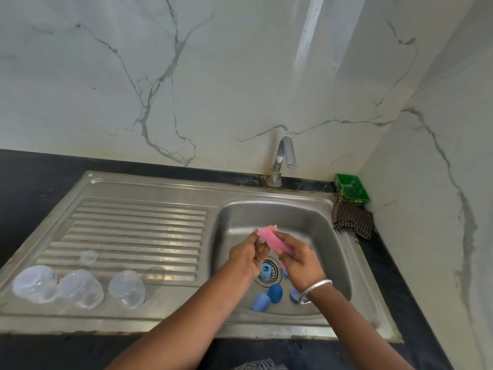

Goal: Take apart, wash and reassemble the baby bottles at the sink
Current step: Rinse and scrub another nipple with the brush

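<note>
Over the steel sink basin (314, 225), my right hand (301, 259) grips a pink sponge (272, 237). My left hand (246, 253) pinches a small clear teat (261, 240) against the sponge's near end. On the basin floor lie blue bottle parts: a ring on the drain (266, 272), two caps (274, 292) (260, 301) and another ring (294, 295) partly behind my right wrist. Three clear bottle bodies (34, 284) (80, 288) (127, 288) stand upside down on the draining board's front left. A clear teat (88, 256) sits behind them.
The tap (282, 158) stands behind the basin; no water stream shows. A green plastic tray (352, 188) and a checked cloth (353, 220) sit in the right corner. Ribbed draining board (138, 231) spreads left of the basin. Dark countertop surrounds the sink.
</note>
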The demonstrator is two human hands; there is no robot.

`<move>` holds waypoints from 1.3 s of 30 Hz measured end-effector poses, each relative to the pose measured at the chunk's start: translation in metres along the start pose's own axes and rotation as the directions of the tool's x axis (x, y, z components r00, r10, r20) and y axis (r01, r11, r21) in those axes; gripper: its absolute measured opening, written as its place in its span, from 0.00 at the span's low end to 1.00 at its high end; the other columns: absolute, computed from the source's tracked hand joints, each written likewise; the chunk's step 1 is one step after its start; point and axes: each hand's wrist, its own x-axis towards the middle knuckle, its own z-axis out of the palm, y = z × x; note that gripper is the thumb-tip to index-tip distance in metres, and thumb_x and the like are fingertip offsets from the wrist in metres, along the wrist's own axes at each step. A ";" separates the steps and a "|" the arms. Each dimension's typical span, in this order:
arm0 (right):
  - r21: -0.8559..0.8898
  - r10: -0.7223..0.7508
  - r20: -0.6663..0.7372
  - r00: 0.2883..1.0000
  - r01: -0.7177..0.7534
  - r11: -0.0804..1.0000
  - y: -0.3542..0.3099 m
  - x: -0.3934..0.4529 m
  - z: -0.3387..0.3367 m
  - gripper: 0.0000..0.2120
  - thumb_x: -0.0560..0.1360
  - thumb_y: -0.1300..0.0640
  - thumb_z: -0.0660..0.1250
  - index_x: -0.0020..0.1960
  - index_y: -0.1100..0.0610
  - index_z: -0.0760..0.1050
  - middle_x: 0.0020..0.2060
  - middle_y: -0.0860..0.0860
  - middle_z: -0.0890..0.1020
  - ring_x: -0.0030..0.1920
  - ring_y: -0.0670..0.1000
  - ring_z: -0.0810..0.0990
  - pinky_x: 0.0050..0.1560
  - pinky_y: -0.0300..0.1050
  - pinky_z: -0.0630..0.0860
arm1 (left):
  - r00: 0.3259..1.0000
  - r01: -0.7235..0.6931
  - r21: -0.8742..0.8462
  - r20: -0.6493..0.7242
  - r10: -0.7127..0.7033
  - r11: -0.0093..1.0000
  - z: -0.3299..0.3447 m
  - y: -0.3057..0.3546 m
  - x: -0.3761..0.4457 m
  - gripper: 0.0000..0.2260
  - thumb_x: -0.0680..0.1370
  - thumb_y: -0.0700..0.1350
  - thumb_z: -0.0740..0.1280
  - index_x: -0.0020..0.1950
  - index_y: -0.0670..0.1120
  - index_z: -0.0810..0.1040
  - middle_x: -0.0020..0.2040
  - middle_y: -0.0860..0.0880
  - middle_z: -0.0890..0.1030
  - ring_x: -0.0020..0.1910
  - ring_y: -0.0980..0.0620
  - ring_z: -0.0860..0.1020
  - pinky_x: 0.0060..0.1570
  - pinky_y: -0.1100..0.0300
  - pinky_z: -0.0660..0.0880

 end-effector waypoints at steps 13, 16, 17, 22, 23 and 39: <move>-0.518 -0.318 0.024 0.948 0.284 0.807 -0.015 -0.009 -0.009 0.30 0.73 0.53 0.62 0.70 0.30 0.61 0.43 0.43 0.73 0.35 0.51 0.76 0.27 0.44 0.72 | 0.990 0.034 0.196 0.130 -0.061 0.980 -0.006 0.004 -0.013 0.09 0.81 0.41 0.65 0.43 0.41 0.80 0.31 0.45 0.83 0.28 0.51 0.83 0.38 0.50 0.82; -0.553 -0.367 0.061 0.928 0.338 0.762 -0.012 -0.010 -0.014 0.27 0.73 0.52 0.59 0.69 0.31 0.65 0.44 0.43 0.74 0.36 0.50 0.77 0.27 0.44 0.74 | 0.993 0.044 0.189 0.099 -0.063 0.981 -0.005 0.013 -0.017 0.08 0.82 0.37 0.62 0.46 0.38 0.79 0.33 0.42 0.84 0.32 0.48 0.84 0.42 0.49 0.81; -0.565 -0.381 0.082 0.921 0.358 0.743 -0.011 -0.010 -0.016 0.26 0.73 0.51 0.58 0.68 0.31 0.66 0.45 0.43 0.75 0.37 0.50 0.78 0.27 0.45 0.74 | 0.994 0.054 0.182 0.080 -0.069 0.982 -0.005 0.016 -0.019 0.08 0.81 0.37 0.62 0.46 0.37 0.79 0.32 0.41 0.84 0.34 0.46 0.84 0.43 0.50 0.80; -0.521 -0.325 0.060 0.944 0.307 0.796 -0.004 -0.016 -0.022 0.25 0.74 0.50 0.60 0.67 0.30 0.66 0.44 0.41 0.74 0.39 0.48 0.78 0.29 0.47 0.77 | 0.994 0.082 0.195 0.053 -0.094 0.977 -0.005 0.019 -0.018 0.08 0.82 0.39 0.64 0.46 0.37 0.77 0.33 0.40 0.84 0.32 0.46 0.84 0.52 0.49 0.78; -0.494 -0.304 0.033 0.952 0.280 0.823 -0.003 -0.016 -0.023 0.25 0.73 0.51 0.60 0.67 0.29 0.66 0.44 0.41 0.75 0.39 0.47 0.78 0.30 0.49 0.77 | 0.994 0.084 0.196 0.052 -0.095 0.977 -0.007 0.017 -0.016 0.08 0.82 0.39 0.63 0.46 0.37 0.77 0.33 0.40 0.84 0.30 0.46 0.84 0.51 0.50 0.79; -0.069 -0.002 -0.016 1.000 0.001 0.998 -0.007 -0.010 -0.009 0.23 0.74 0.54 0.66 0.63 0.31 0.71 0.49 0.42 0.85 0.49 0.43 0.82 0.54 0.48 0.79 | 0.997 0.040 0.190 0.058 -0.052 0.981 -0.006 0.010 -0.008 0.10 0.83 0.46 0.63 0.51 0.39 0.75 0.35 0.41 0.78 0.26 0.52 0.78 0.24 0.61 0.78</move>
